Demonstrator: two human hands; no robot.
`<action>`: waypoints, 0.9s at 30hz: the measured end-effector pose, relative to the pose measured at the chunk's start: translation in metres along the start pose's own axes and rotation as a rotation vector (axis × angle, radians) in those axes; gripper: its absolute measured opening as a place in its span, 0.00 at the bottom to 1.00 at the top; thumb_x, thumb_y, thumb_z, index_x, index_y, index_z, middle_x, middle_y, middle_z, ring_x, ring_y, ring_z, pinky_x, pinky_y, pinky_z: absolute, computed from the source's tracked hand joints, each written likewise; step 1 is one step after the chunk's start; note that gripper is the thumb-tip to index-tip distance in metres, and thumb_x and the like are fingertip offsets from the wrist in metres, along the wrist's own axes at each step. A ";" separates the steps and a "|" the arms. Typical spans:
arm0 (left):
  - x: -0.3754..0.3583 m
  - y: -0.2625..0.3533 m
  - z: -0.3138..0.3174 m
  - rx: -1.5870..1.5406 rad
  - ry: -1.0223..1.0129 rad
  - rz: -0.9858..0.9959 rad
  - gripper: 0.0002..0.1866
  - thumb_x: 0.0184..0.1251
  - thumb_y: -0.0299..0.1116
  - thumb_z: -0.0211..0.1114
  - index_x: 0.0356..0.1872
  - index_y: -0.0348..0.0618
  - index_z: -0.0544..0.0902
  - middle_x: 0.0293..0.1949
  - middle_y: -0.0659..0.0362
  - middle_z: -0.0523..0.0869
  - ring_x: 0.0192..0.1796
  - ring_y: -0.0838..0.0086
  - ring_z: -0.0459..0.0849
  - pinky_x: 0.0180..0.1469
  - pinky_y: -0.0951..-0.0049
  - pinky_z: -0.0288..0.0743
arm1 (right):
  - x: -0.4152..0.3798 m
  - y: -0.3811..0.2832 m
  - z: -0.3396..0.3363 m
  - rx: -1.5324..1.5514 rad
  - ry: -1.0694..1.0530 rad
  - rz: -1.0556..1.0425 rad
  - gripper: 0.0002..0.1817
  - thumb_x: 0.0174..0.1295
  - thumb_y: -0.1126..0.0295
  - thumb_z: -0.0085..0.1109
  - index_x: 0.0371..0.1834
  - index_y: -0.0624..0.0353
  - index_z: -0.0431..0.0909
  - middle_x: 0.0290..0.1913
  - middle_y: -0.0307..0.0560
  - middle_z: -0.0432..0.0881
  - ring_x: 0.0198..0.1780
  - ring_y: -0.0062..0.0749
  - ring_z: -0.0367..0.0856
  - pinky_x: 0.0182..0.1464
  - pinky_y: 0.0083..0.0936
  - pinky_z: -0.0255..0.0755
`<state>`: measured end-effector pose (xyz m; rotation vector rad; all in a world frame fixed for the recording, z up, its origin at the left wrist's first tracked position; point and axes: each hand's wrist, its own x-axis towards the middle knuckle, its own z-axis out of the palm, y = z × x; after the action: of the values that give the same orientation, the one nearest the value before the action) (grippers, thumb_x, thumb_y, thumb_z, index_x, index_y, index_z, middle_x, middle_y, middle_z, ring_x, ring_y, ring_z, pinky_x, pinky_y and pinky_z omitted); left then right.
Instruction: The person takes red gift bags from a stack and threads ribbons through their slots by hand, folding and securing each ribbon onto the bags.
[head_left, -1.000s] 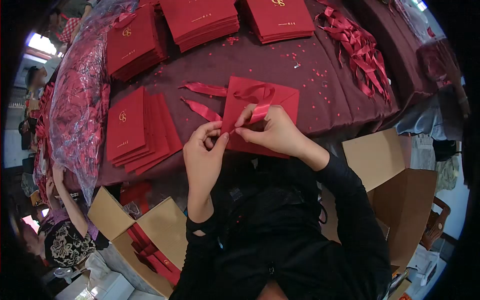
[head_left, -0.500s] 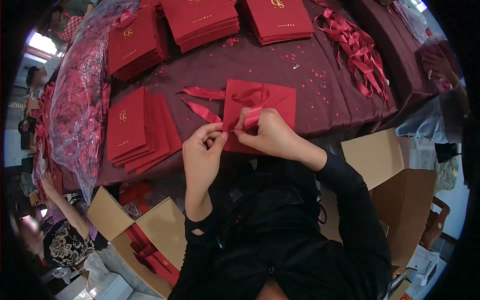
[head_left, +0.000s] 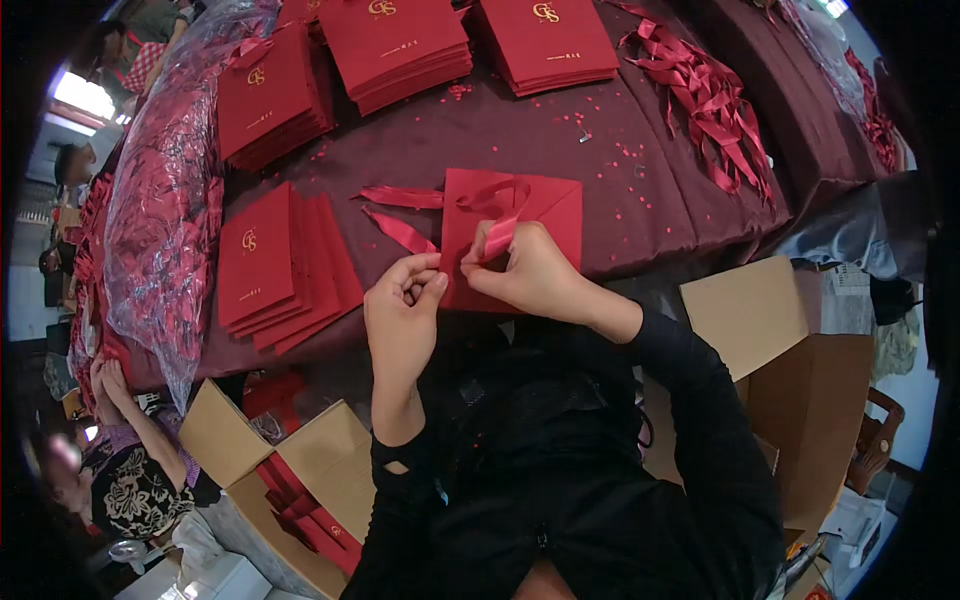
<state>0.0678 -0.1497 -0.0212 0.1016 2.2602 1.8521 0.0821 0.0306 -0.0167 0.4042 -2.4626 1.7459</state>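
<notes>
A red envelope [head_left: 555, 225] lies on the dark red tablecloth in front of me, with a red ribbon [head_left: 405, 197] running out past its left side and looping over its top. My right hand [head_left: 525, 265] rests over the envelope, its fingers pinched around the looped part of the ribbon. At the envelope's lower left edge is my left hand [head_left: 403, 300], thumb and index finger pressed together and the others curled. Whatever lies between those left fingertips is too small to make out.
Stacks of red envelopes [head_left: 395, 50] stand at the back, and a fanned pile [head_left: 265, 265] lies to the left. Loose ribbons [head_left: 705, 100] lie at the right. Open cardboard boxes [head_left: 815, 420] flank me. Plastic-wrapped red material [head_left: 160, 200] and a person [head_left: 135, 480] are at the left.
Both hands keep nearly the same pose, with the right one slightly further left. The person at the left has moved their arms. The hand at the far right is no longer visible.
</notes>
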 end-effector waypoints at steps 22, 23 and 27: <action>-0.004 0.001 0.003 -0.053 0.007 0.009 0.10 0.66 0.20 0.64 0.47 0.32 0.83 0.32 0.65 0.84 0.32 0.87 0.74 0.36 0.85 0.68 | 0.003 0.002 0.008 -0.104 -0.019 -0.122 0.06 0.51 0.78 0.65 0.31 0.65 0.78 0.31 0.50 0.81 0.32 0.48 0.80 0.35 0.32 0.73; -0.006 0.002 0.002 -0.113 0.011 -0.009 0.10 0.66 0.21 0.63 0.47 0.32 0.83 0.33 0.64 0.84 0.34 0.87 0.75 0.37 0.86 0.69 | 0.002 0.002 0.005 -0.052 -0.005 -0.184 0.06 0.52 0.78 0.65 0.32 0.64 0.78 0.33 0.49 0.82 0.34 0.47 0.80 0.37 0.33 0.73; -0.014 0.012 0.004 -0.293 -0.058 -0.030 0.10 0.69 0.21 0.60 0.48 0.34 0.84 0.35 0.61 0.86 0.36 0.82 0.79 0.41 0.83 0.71 | -0.005 0.004 -0.015 -0.243 0.071 -0.380 0.06 0.53 0.78 0.66 0.32 0.63 0.78 0.37 0.48 0.81 0.40 0.47 0.80 0.42 0.34 0.73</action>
<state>0.0816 -0.1462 -0.0088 0.0727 1.9179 2.1101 0.0848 0.0464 -0.0161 0.7139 -2.3185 1.2761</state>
